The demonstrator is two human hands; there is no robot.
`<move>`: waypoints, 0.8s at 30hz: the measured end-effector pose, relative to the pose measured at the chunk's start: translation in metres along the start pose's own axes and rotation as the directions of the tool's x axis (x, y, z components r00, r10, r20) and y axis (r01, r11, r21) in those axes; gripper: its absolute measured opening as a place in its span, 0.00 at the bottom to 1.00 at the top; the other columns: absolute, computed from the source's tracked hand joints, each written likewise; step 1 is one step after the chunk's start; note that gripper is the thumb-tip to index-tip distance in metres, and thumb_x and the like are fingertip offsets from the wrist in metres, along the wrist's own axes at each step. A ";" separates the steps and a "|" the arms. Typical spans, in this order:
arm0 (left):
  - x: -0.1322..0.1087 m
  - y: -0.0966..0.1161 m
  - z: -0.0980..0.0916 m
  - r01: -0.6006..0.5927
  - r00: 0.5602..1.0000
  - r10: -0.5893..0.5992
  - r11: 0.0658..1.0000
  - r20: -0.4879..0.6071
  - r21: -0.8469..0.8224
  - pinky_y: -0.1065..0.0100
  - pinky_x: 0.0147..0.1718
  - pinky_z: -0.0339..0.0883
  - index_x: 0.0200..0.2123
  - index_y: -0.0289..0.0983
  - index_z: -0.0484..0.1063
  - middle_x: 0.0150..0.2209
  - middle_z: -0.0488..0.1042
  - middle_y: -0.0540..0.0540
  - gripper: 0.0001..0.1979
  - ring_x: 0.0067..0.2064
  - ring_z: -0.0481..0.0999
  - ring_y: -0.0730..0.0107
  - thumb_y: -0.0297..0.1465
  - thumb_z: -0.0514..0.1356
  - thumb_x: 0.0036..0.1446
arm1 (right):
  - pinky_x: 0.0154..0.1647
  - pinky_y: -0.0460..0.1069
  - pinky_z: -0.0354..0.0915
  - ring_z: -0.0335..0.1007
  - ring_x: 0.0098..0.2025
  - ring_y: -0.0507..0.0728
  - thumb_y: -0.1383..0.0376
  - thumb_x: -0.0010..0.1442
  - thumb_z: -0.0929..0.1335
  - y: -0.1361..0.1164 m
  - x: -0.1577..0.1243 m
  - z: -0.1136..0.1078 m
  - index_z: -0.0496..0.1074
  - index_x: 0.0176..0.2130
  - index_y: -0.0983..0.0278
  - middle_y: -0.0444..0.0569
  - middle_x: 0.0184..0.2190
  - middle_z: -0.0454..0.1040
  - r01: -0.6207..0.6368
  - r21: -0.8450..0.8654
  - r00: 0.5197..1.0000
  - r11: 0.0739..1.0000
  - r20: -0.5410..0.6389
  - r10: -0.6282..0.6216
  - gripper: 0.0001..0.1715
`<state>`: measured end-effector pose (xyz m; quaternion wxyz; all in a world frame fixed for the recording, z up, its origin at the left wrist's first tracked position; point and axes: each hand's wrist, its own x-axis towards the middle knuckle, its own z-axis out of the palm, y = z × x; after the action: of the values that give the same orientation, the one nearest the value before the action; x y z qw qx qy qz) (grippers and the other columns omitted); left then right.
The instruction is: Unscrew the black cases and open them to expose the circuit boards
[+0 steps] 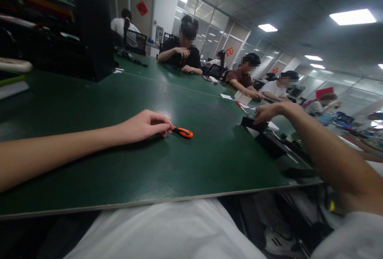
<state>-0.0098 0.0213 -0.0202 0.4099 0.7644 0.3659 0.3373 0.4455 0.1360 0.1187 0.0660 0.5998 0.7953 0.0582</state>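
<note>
My left hand (145, 125) lies on the green table (119, 103) with its fingers curled, the fingertips pinching one end of a small orange and black tool (183, 132) that rests flat on the surface. My right hand (266, 112) reaches out over the table's right edge, palm down, fingers bent onto a flat black object (254, 123). Below that object more dark parts (271, 144) lie off the table's edge. I cannot make out what the black object is.
Several people sit along the table's far and right sides, working with their hands. A dark case (89, 28) and cluttered shelving stand at the far left. Papers and a red pen (241, 106) lie near the right edge. My white shirt (167, 231) fills the bottom.
</note>
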 end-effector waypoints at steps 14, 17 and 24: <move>0.000 0.000 0.001 -0.002 1.000 0.002 1.000 0.004 -0.004 0.67 0.42 0.70 0.37 0.35 0.79 0.34 0.81 0.47 0.12 0.37 0.78 0.67 0.37 0.61 0.59 | 0.31 0.46 0.50 0.65 0.30 0.49 0.56 0.63 0.68 -0.205 -0.103 -0.053 0.75 0.29 0.64 0.48 0.30 0.76 0.746 -0.080 0.639 0.661 0.365 -0.677 0.16; 0.000 0.001 0.001 -0.001 1.000 0.001 1.000 -0.002 0.009 0.66 0.42 0.71 0.38 0.34 0.79 0.34 0.81 0.47 0.13 0.37 0.78 0.66 0.38 0.61 0.59 | 0.31 0.47 0.50 0.67 0.30 0.52 0.55 0.63 0.67 -0.233 -0.108 -0.044 0.74 0.30 0.64 0.50 0.31 0.76 0.837 -0.132 0.539 0.530 0.357 -0.763 0.16; -0.001 -0.001 0.000 -0.048 0.999 0.048 0.999 -0.022 0.010 0.65 0.41 0.72 0.40 0.35 0.79 0.35 0.81 0.46 0.15 0.36 0.78 0.65 0.40 0.60 0.61 | 0.31 0.48 0.50 0.68 0.30 0.53 0.53 0.65 0.64 -0.258 -0.076 -0.010 0.73 0.36 0.65 0.53 0.33 0.76 0.860 -0.221 0.507 0.460 0.264 -0.821 0.18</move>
<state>-0.0102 0.0210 -0.0214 0.3939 0.7711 0.3537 0.3537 0.2208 -0.0081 0.0869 0.2310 0.1119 0.9600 0.1116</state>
